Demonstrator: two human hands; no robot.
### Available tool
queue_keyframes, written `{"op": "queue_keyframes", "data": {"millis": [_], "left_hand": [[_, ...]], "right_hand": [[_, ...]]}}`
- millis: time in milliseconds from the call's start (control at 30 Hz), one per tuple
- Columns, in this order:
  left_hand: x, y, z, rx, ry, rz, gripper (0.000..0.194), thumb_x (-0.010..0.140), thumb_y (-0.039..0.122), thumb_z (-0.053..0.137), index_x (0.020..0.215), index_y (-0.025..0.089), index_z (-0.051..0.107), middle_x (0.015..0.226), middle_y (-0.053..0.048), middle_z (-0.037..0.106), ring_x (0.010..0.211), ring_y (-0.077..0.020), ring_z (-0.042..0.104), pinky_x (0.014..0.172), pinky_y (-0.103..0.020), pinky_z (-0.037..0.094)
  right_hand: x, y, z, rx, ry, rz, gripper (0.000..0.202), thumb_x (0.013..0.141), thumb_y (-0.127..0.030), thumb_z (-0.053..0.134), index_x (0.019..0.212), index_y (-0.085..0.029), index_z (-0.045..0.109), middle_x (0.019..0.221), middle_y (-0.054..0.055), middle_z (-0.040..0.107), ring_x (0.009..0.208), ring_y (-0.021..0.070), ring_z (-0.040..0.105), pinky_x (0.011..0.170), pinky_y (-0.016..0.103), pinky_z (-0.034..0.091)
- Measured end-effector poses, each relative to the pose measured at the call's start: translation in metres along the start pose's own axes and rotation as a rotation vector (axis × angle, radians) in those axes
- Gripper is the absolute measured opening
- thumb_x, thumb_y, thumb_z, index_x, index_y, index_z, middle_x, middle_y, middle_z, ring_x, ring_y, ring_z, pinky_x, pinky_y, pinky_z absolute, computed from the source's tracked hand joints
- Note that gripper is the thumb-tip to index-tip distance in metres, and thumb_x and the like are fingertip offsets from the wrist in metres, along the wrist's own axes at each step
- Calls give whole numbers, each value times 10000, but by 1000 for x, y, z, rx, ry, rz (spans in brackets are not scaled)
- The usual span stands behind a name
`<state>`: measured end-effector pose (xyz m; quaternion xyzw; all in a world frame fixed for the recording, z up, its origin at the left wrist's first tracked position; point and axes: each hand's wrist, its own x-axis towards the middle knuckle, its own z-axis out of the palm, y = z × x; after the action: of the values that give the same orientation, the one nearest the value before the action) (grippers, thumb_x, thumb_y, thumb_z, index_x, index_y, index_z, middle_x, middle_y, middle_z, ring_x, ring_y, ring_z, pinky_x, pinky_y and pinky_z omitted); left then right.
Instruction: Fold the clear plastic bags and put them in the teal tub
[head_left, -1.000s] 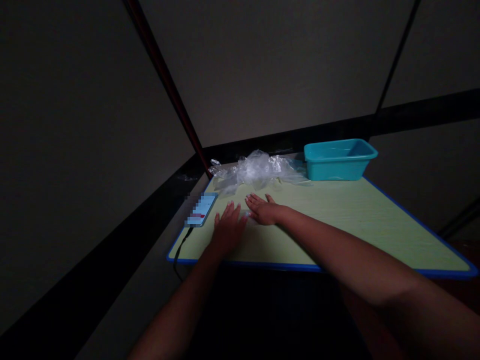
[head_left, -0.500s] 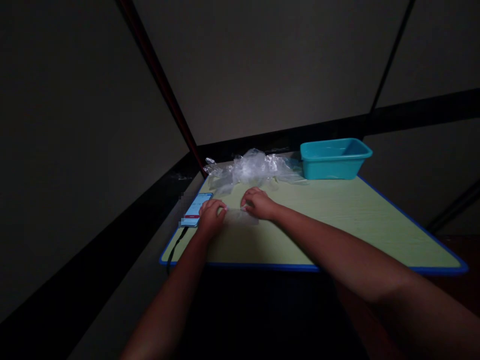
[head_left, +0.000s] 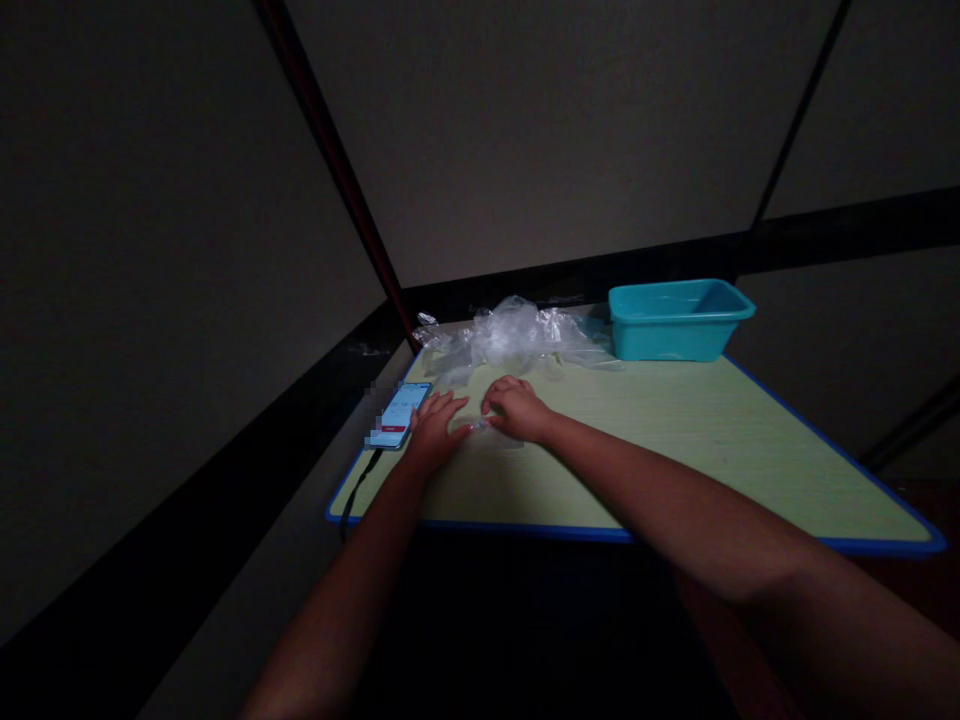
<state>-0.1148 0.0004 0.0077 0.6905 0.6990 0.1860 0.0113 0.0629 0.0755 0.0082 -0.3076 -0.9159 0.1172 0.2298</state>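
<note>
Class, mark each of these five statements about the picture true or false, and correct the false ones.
1. The turquoise basket stands to the right of the crumpled clear plastic. True.
2. The phone lies to the right of both hands. False: it lies to the left, beside the left hand.
3. A dark cable runs from the near end of the phone. True.
4. The table has a red rim. False: its rim is blue.
5. The right hand is inside the basket. False: it is at a small clear plastic piece on the table.
</note>
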Motion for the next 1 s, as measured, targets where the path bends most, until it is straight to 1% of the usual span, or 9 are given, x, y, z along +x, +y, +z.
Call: {"op": "queue_keyframes", "data": {"millis": [100, 267, 500, 700, 867, 1000], "left_hand": [[0, -2, 2, -6, 44, -4, 514, 783, 364, 632, 1272, 252, 521, 1396, -99, 445, 1321, -309, 308, 1057, -536, 230], [0, -3, 2, -9, 72, 37, 391, 763, 312, 641, 1150, 268, 606, 1329, -77, 496, 1276, -293, 352, 1044, -488, 270], [0, -4, 2, -44, 100, 88, 263, 762, 298, 623, 1021, 279, 664, 1242, -55, 538, 1229, -277, 379, 1035, -474, 278], [0, -7, 4, -65, 110, 129, 172, 771, 314, 612, 916, 284, 699, 1226, -32, 552, 1231, -270, 369, 1052, -467, 254], [2, -10, 3, -105, 129, 155, 109, 767, 299, 595, 786, 236, 682, 1109, -37, 616, 1166, -247, 437, 1041, -427, 292], [3, -8, 1, -141, 141, 143, 95, 769, 255, 565, 726, 230, 645, 1053, -24, 640, 1110, -223, 484, 1012, -407, 336]], "right_hand": [[0, -2, -1, -1, -14, 45, 114, 762, -241, 639, 866, -205, 670, 1039, 64, 611, 1106, 236, 427, 952, 436, 234], [0, -4, -2, 20, -32, 63, 76, 773, -205, 593, 797, -200, 665, 1005, 57, 618, 1094, 234, 429, 949, 459, 219], [-1, -4, -1, 74, 15, 29, 76, 780, -200, 581, 781, -197, 657, 975, 55, 625, 1075, 230, 438, 963, 483, 181], [-2, -4, -1, 93, 16, 41, 67, 781, -197, 586, 790, -194, 653, 990, 55, 624, 1075, 226, 441, 961, 473, 183], [-2, -3, 0, 100, 1, 63, 58, 777, -201, 596, 792, -192, 651, 995, 49, 628, 1068, 219, 447, 941, 443, 214], [-1, -3, 1, 76, -22, 94, 91, 801, -223, 569, 825, -189, 650, 1020, 59, 627, 1072, 219, 444, 941, 445, 216]]}}
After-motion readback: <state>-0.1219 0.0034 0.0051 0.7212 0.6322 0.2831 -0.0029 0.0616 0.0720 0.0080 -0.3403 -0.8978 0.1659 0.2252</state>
